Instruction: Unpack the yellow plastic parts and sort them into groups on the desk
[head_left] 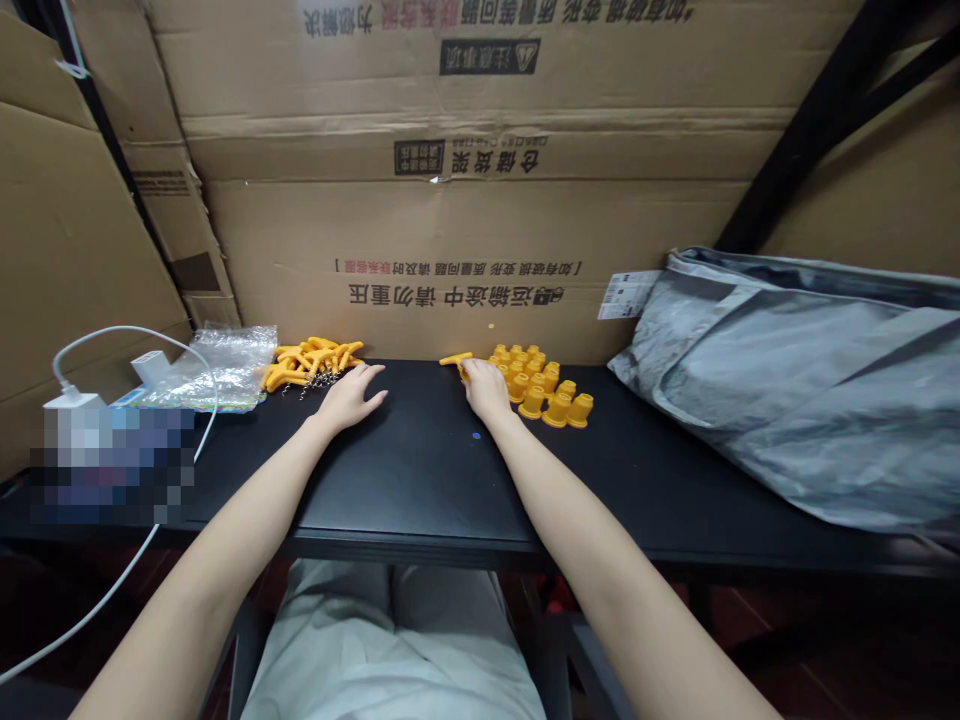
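My left hand rests with thumb and fingers spread beside a pile of yellow-handled corkscrews, whose metal spirals point toward me. Nothing shows in its grasp. My right hand is closed around a yellow corkscrew; its T-shaped handle sticks out past the fingertips, while the lower part is hidden by the hand. Just right of that hand stand several yellow flared plastic sleeves, upright and grouped in rows. The hand partly covers the nearest ones.
A black table carries everything. Cardboard walls off the back. On the left lie clear plastic wrap, a white charger with a cable, and a blurred-out object. A large grey bag fills the right side.
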